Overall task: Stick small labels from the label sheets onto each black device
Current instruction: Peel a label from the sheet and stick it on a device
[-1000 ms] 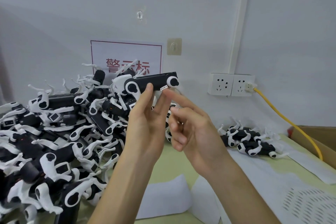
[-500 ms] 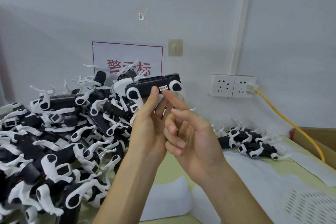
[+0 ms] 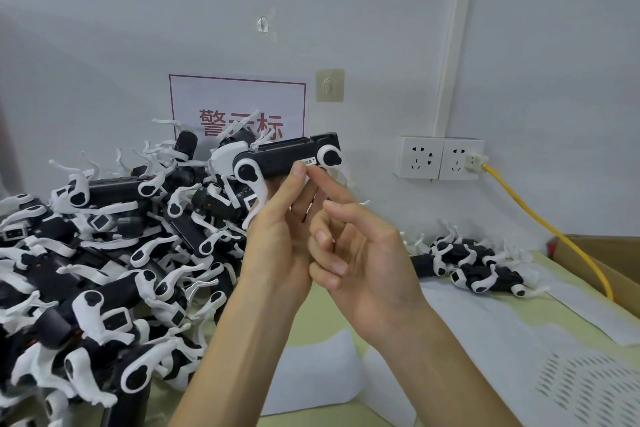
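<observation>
Looks like a small assembly or packing workshop. Shown by a big heap of identical black devices [image 3: 104, 253] piled on the left of the greenish tabletop [image 3: 332, 298], a smaller batch [image 3: 474, 263] near the wall on the right, and a label sheet [image 3: 588, 388] spread in front. Also by a printed sign with red characters [image 3: 239, 104] on the bare wall, twin wall sockets [image 3: 440, 158] with a yellow cable [image 3: 540, 222] plugged in, and a cardboard box [image 3: 609, 260].

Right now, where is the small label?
Head view, centre: the small label is on the black device in the left hand, touched by the right hand.
</observation>
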Available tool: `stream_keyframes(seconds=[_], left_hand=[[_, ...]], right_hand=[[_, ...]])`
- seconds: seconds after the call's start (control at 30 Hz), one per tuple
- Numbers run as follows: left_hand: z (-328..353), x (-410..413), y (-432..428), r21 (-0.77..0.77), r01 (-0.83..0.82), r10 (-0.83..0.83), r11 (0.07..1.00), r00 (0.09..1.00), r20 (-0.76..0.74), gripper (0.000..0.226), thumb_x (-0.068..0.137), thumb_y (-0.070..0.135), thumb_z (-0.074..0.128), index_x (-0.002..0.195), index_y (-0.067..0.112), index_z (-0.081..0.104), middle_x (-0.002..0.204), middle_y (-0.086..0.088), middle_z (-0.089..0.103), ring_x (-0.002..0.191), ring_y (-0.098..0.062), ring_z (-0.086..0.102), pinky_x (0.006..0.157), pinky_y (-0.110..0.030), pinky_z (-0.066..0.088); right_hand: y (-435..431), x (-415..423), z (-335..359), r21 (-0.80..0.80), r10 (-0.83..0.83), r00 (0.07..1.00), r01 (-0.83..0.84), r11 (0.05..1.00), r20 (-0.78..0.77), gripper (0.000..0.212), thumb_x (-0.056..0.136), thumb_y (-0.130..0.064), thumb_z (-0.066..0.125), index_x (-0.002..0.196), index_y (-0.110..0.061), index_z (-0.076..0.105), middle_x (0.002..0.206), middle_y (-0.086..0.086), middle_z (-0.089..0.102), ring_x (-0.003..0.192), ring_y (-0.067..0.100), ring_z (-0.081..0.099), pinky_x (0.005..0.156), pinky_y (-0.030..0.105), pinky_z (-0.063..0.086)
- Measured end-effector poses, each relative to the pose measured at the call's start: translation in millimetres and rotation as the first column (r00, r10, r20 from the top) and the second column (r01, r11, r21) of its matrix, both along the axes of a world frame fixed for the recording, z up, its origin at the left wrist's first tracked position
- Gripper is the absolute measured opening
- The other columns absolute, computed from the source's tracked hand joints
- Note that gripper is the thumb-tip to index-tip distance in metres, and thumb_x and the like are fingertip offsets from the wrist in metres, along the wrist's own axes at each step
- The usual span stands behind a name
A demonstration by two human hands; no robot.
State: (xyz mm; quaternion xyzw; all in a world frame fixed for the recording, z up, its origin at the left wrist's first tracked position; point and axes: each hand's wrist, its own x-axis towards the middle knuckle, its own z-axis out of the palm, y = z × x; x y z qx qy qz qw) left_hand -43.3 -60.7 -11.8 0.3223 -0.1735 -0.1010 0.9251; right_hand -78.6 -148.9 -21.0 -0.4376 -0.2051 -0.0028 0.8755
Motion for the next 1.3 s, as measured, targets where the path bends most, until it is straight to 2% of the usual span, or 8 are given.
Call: stream_keyframes(seconds=[0.23,0.63,0.73,0.83,0.93,1.1,1.2,1.3], left_hand=[[1.2,-1.0,1.1,0.014,0.024,-0.024,1.0,0.999,-0.023,0.019,0.082,0.036,0.074,0.069,0.024,0.079,0.104,-0.004,0.074,0.072,-0.017,0.068,0.048,-0.023,0.054],[2.8,-3.2,1.4,0.04,-0.037,0.039,0.999,0.997,-0.064,0.016,0.076,0.032,0.078,0.065,0.022,0.071,0.098,-0.003,0.073,0.058,-0.016,0.063,0.04,-0.023,0.05],[2.5,-3.9,-0.1,0.067,-0.097,0.103,0.993,0.991,-0.085,0.016,0.073,0.033,0.078,0.072,0.021,0.067,0.088,0.001,0.072,0.056,-0.014,0.06,0.036,-0.022,0.047],[2.0,-3.8,-1.7,0.101,-0.148,0.159,0.984,0.981,-0.109,0.026,0.078,0.035,0.076,0.096,0.019,0.064,0.086,0.003,0.068,0.065,-0.015,0.053,0.036,-0.016,0.043],[0.0,-1.8,-3.1,0.13,-0.198,0.212,0.972,0.971,-0.111,0.026,0.088,0.034,0.072,0.107,0.022,0.06,0.085,0.005,0.065,0.066,-0.016,0.048,0.037,-0.013,0.04],[-3.6,2.6,-4.1,0.145,-0.263,0.283,0.954,0.949,-0.14,0.017,0.09,0.034,0.071,0.097,0.021,0.062,0.087,0.006,0.07,0.067,-0.012,0.046,0.038,-0.012,0.038],[-4.1,3.9,-5.6,0.135,-0.284,0.304,0.949,0.938,-0.164,0.015,0.089,0.032,0.073,0.085,0.021,0.064,0.089,0.005,0.073,0.068,-0.013,0.049,0.05,-0.015,0.039],[-4.7,4.6,-7.1,0.117,-0.307,0.324,0.944,0.929,-0.179,0.014,0.089,0.028,0.074,0.085,0.019,0.065,0.092,0.001,0.073,0.071,-0.017,0.052,0.062,-0.022,0.033]], right_hand=[[1.1,-0.5,-1.2,0.005,-0.003,1.0,0.003,1.0,-0.001,0.048,0.08,-0.021,0.06,0.127,-0.024,0.071,0.061,-0.001,0.048,0.04,0.008,0.032,0.037,0.02,0.029],[1.9,-0.1,-2.3,0.0,-0.008,1.0,0.008,1.0,-0.007,0.047,0.08,-0.021,0.06,0.125,-0.024,0.072,0.062,-0.001,0.049,0.041,0.008,0.033,0.038,0.02,0.03],[2.0,0.8,-3.2,-0.008,-0.008,1.0,0.008,1.0,-0.013,0.046,0.08,-0.02,0.06,0.125,-0.025,0.072,0.062,-0.001,0.05,0.041,0.008,0.034,0.038,0.02,0.032],[2.5,1.9,-4.7,-0.012,-0.01,1.0,0.01,1.0,-0.024,0.047,0.08,-0.02,0.06,0.125,-0.025,0.072,0.062,-0.001,0.05,0.042,0.008,0.034,0.038,0.02,0.032],[3.4,2.5,-5.7,-0.015,-0.017,0.999,0.017,1.0,-0.028,0.046,0.08,-0.02,0.059,0.124,-0.023,0.073,0.062,-0.001,0.05,0.042,0.008,0.033,0.038,0.019,0.032],[4.4,1.6,-5.1,-0.034,-0.023,0.999,0.022,0.999,-0.025,0.046,0.08,-0.021,0.059,0.123,-0.022,0.074,0.061,-0.001,0.05,0.043,0.008,0.033,0.039,0.019,0.033],[4.7,1.2,-4.8,-0.039,-0.024,1.0,0.023,0.999,-0.02,0.045,0.08,-0.021,0.059,0.123,-0.022,0.073,0.061,-0.001,0.05,0.043,0.008,0.033,0.039,0.019,0.034],[4.3,0.8,-5.3,-0.049,-0.03,1.0,0.029,0.998,-0.009,0.042,0.086,-0.018,0.056,0.124,-0.023,0.073,0.062,-0.002,0.05,0.044,0.008,0.032,0.04,0.019,0.034]])
